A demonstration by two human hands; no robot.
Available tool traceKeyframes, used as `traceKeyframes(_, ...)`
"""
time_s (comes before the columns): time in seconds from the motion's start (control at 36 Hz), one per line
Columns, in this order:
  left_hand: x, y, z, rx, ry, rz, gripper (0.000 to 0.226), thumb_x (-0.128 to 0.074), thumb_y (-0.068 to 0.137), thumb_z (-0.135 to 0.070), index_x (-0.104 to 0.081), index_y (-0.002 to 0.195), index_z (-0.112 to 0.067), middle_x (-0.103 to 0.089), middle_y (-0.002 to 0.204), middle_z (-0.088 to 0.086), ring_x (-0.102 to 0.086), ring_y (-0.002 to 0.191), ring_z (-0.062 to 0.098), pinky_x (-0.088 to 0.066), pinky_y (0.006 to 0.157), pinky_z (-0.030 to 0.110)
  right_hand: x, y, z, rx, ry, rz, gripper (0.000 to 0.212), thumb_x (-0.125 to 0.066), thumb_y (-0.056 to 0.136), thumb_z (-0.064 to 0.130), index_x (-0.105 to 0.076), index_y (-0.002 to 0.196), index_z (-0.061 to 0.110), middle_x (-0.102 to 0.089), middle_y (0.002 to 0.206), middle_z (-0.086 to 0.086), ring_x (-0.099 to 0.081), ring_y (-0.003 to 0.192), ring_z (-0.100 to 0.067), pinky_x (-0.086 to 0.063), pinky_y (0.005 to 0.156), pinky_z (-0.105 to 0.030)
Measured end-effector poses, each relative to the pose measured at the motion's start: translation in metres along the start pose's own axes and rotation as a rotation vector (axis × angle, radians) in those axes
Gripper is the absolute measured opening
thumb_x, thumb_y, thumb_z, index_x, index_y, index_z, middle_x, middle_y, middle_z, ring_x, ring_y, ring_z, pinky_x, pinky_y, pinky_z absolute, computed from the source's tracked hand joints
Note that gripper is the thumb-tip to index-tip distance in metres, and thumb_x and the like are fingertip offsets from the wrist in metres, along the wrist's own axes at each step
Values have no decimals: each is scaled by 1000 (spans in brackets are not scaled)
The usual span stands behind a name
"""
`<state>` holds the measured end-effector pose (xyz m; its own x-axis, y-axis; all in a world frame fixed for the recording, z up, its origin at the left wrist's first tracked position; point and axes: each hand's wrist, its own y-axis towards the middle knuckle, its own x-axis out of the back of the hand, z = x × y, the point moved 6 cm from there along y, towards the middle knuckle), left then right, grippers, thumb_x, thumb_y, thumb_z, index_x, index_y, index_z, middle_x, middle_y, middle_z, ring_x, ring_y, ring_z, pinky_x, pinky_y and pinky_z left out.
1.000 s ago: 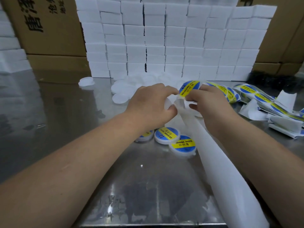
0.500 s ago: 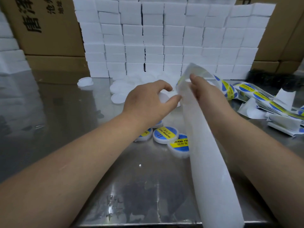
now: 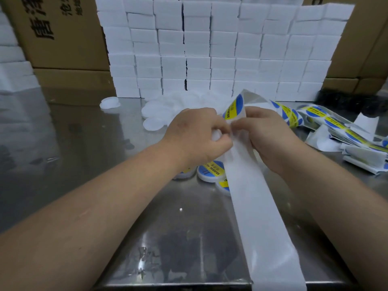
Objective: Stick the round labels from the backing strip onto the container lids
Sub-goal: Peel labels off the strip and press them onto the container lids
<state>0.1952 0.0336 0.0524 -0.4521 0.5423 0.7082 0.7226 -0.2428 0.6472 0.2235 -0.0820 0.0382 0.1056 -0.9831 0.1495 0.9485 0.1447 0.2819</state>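
My left hand (image 3: 197, 135) holds a white lid (image 3: 217, 135) in its curled fingers, above the steel table. My right hand (image 3: 268, 133) pinches the white backing strip (image 3: 254, 206), which runs from the hands down toward me. A round blue and yellow label (image 3: 234, 109) curls up off the strip's top edge, just above both thumbs. Under my left wrist lie labelled lids (image 3: 211, 171) with blue and yellow stickers. A pile of plain white lids (image 3: 159, 111) lies beyond the hands.
A wall of stacked white boxes (image 3: 210, 49) stands at the back, with cardboard cartons (image 3: 58, 32) behind it. More label strip (image 3: 327, 120) lies crumpled at the right. One lone white lid (image 3: 110, 101) sits at the back left of the steel table (image 3: 84, 154).
The strip has come down from its raised position and the hands have closed together. A label now peels up at the strip's top, and my left hand holds a white lid.
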Motion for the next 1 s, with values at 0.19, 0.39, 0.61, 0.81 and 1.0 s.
traceKeyframes(0.19,7,-1,24,317,-184,-110,16,-43,64,-39,-52,59,-27,-49,54,-7,-47,61,9,-36,56,21,1,-1,4,157,-240,-76,13,-51,80,3,-57,86,-7,-44,67,-5,-37,61,-11,-29,55,-23)
traceKeyframes(0.39,8,0,23,276,-154,-189,5,-60,76,-40,-59,81,-38,-43,53,-11,-46,60,6,-33,55,16,-4,-3,8,307,-362,-76,12,-56,81,7,-53,69,9,-43,55,14,-35,54,-2,-30,52,-18)
traceKeyframes(0.61,5,0,16,154,-92,-144,25,-63,79,-43,-69,100,-30,-41,62,-23,-44,73,9,-34,67,23,-3,-2,7,343,-285,-76,41,-55,87,5,-48,53,26,-40,41,14,-38,46,-2,-27,45,-10)
traceKeyframes(0.81,4,3,22,158,-90,-149,21,-63,78,-48,-69,87,-30,-50,71,-13,-47,75,9,-37,69,26,-5,-2,6,277,-278,-32,42,-48,86,-1,-56,62,32,-50,45,23,-45,48,9,-30,48,-5)
traceKeyframes(1.0,1,2,24,187,-139,-114,11,-63,79,-48,-62,72,-40,-45,63,-15,-45,63,-1,-30,58,14,-7,-4,7,295,-344,-28,31,-46,83,-3,-61,64,16,-44,59,4,-38,52,0,-28,49,-12)
